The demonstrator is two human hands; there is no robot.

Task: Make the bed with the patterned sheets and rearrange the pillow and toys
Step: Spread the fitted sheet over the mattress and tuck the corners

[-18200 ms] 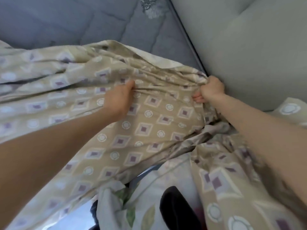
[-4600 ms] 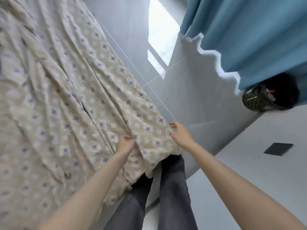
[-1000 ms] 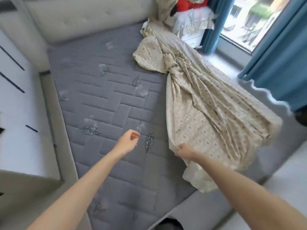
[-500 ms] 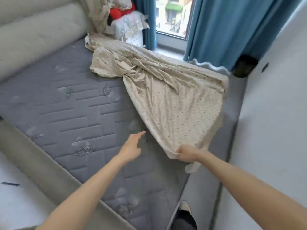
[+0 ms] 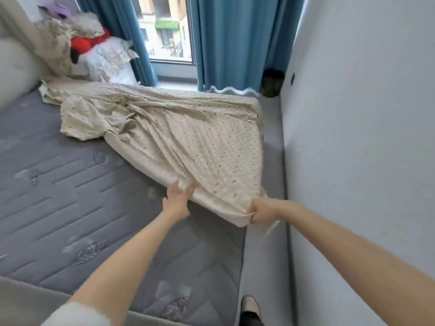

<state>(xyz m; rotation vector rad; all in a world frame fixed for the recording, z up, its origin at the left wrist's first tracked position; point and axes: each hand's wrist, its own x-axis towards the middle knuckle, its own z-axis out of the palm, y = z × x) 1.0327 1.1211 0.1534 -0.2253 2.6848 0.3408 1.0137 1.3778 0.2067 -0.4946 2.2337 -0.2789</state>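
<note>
One bare grey mattress (image 5: 70, 196) was seen. One red toy (image 5: 82, 44) and one white pillow (image 5: 106, 60) were piled at its far left corner. One patterned sheet (image 5: 200, 142) was bunched over the mattress's right half. The left hand (image 5: 176, 201) was held at the sheet's near edge, fingers straight and apart. The right hand (image 5: 261, 211) was clenched on its near corner. One dark bin (image 5: 271, 83) was seen by the wall, contents unclear.

The sheet (image 5: 188, 142) is thin matt cloth, creased and softly draped. The mattress (image 5: 58, 196) is grey quilted fabric with faintly shiny embroidery. The curtains (image 5: 235, 43) are matt blue cloth in folds. The wall (image 5: 364, 137) is smooth and matt.
</note>
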